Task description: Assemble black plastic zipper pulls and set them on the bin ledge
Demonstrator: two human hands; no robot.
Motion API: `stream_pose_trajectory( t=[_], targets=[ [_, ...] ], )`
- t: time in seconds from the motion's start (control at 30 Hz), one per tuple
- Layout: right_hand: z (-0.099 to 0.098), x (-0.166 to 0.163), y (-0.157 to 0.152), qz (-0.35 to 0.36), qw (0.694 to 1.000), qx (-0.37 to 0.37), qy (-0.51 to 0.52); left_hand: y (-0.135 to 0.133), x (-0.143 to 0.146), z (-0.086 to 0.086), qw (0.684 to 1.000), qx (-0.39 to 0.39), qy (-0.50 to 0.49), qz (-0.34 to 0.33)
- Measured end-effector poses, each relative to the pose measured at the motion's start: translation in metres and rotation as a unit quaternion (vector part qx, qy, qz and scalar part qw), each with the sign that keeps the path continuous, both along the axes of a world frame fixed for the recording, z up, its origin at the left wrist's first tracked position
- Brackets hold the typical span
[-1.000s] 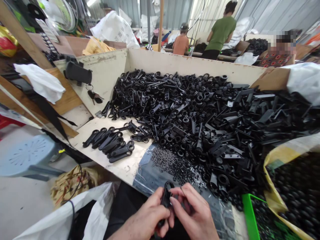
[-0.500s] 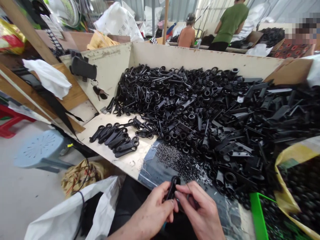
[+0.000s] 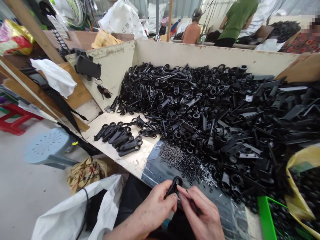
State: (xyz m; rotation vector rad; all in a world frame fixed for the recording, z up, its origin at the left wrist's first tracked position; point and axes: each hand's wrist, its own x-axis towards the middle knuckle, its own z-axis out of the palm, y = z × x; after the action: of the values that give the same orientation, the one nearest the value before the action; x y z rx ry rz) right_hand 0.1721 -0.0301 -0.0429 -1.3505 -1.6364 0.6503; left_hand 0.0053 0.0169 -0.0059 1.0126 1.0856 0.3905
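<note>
Low in the head view, my left hand is closed around a black plastic handle piece, whose ringed end points up past the fingers. My right hand is just to the right, thumb and forefinger pinched close to that ring. Something dark and thin shows among the right fingers, too hidden to name. Beyond the hands, small metal and black pins lie heaped on a dark sheet. To the left, several similar black handle pieces rest in a row on the pale board.
A large pile of loose black plastic parts fills the walled bin. At right stand a green crate and a yellow sack of small black parts. A blue stool is on the left. Several people work behind the bin.
The view has swung slightly left, so the scene sits further right. Both hands stay together at the handle piece; the right fingertips have shifted slightly at its ring end.
</note>
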Motion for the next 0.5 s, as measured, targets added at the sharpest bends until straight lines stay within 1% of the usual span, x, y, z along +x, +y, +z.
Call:
stream_pose_trajectory(
  t=[0.13,0.23,0.37,0.5],
  targets=[
    [0.002,-0.004,0.001,-0.010,1.000,-0.008,-0.003,0.001,0.000,-0.009,0.992,0.111,0.062,-0.025],
    [0.002,-0.008,0.001,-0.032,0.999,-0.007,-0.001,0.000,-0.001,-0.012,0.981,0.161,0.103,-0.018],
    [-0.004,-0.011,0.000,-0.044,0.998,-0.034,0.001,0.000,-0.004,-0.013,0.973,0.188,0.132,-0.031],
    [-0.003,-0.009,0.003,-0.037,0.997,-0.064,0.002,0.003,-0.005,-0.011,0.974,0.173,0.136,-0.047]
  ],
)
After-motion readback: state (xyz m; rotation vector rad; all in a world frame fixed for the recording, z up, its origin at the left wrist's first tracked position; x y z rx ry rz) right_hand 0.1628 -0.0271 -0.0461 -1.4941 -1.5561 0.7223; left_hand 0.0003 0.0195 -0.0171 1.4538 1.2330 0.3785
